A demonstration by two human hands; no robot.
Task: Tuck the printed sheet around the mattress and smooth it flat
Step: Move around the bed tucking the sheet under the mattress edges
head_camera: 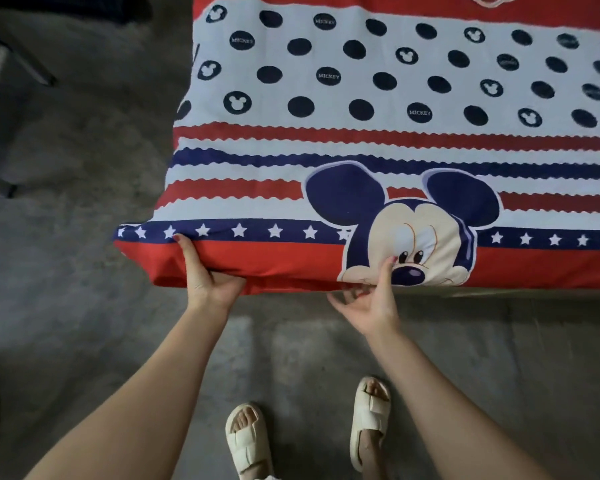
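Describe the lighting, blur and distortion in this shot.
Head view: dim, even light; no glare on the printed sheet; soft shadow on the floor under the mattress edge; wide-angle bending of the stripes; dots blur toward the right edge; both hands sharp.

We see our left hand (208, 275) gripping the near edge of the printed sheet (361, 143), thumb up on the red band and star stripe, fingers curled beneath the mattress edge. Right of that grip, our right hand (373, 299) rests its thumb on the cartoom mouse face (413, 244), its fingers spread loosely under the hem. Beyond both grips the sheet lies flat, striped then dotted. Below them, on the grey concrete floor (84, 271), stand our cream sandals (248, 441).
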